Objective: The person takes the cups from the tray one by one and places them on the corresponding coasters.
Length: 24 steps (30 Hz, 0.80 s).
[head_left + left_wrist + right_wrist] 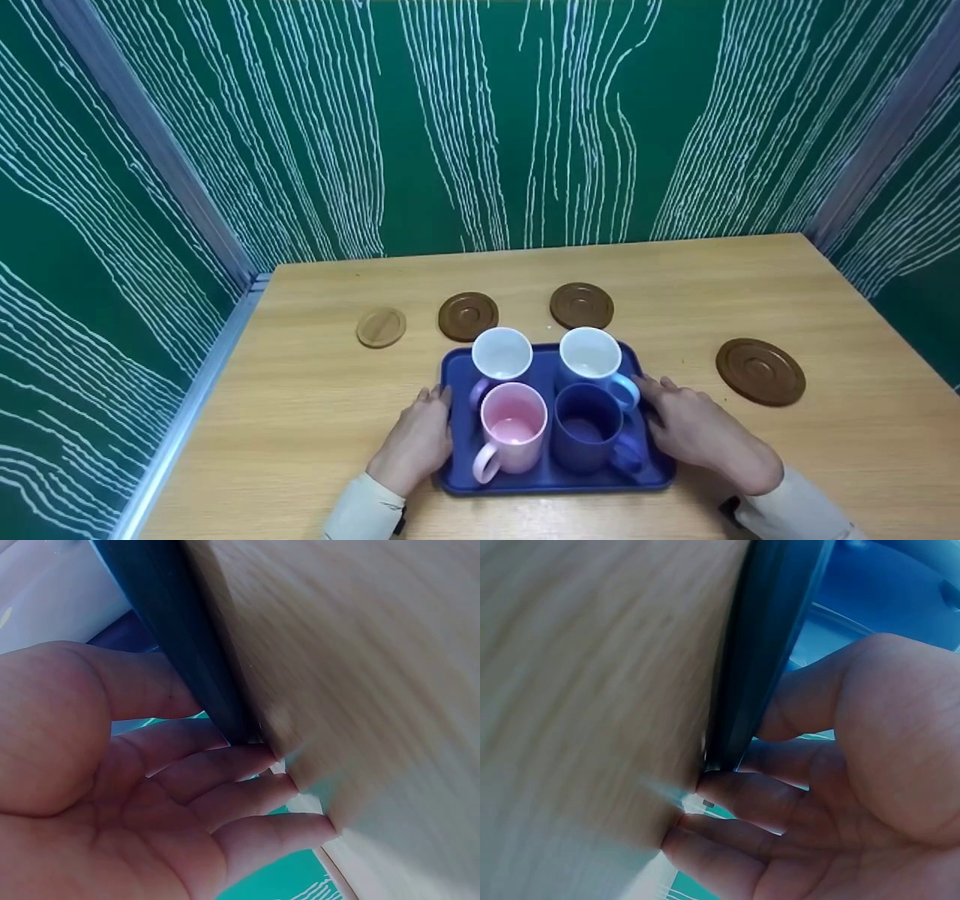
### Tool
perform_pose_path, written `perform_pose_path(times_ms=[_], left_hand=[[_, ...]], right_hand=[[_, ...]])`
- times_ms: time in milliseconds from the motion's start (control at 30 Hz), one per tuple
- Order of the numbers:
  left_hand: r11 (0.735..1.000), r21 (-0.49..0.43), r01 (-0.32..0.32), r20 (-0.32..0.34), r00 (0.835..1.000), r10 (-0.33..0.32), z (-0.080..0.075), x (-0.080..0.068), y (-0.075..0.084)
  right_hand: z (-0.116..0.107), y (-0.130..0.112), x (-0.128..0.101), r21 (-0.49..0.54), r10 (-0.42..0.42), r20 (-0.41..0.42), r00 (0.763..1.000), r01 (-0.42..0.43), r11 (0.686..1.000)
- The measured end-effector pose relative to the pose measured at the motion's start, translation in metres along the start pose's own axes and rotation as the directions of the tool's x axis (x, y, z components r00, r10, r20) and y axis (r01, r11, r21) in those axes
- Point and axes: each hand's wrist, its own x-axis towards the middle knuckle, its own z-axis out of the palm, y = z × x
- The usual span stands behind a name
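Head view: our left hand (418, 439) lies flat against the left rim of the blue tray (556, 480), fingers straight and gripping nothing; our right hand (694, 430) lies likewise against the right rim, fingers extended. The tray rests on the wooden table (300, 420) and carries four mugs: a white mug with purple handle (501, 354) at its far left, a white mug with blue handle (592, 354) at its far right, a pink mug (513, 426) at its near left, a dark blue mug (588, 424) at its near right. Beyond the tray lie a light wooden coaster (381, 327) and two dark brown coasters (469, 316) (581, 305); a larger brown coaster (760, 370) lies well to the tray's right.

Left wrist view: the open palm (97, 787) faces the tray edge (180, 637), with fingertips (247, 761) at the edge where it meets the table.

Right wrist view: the palm (870, 787) mirrors this, with fingertips (720, 784) touching the tray edge (761, 645) at table level and no finger curled round the edge
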Motion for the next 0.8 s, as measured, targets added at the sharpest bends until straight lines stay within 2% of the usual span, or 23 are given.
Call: perform_pose_path(times_ms=[433,667,800], left_hand=[[0.999,-0.02,0.028,0.021,0.999,-0.027,0.0013,0.0028,-0.0018],[0.999,0.032,-0.023,-0.016,1.0,0.023,0.0016,0.0022,-0.0024],[0.999,0.03,-0.016,-0.014,1.0,0.017,0.0026,0.0025,-0.0035]], right_hand=[[-0.0036,-0.0019,0.001,-0.001,0.023,0.023,0.999,-0.023,1.0],[-0.0039,-0.0015,0.0006,0.008,0.022,0.048,0.999,-0.022,1.0],[-0.0035,-0.0016,0.0002,0.006,0.028,0.058,0.998,-0.029,1.0]])
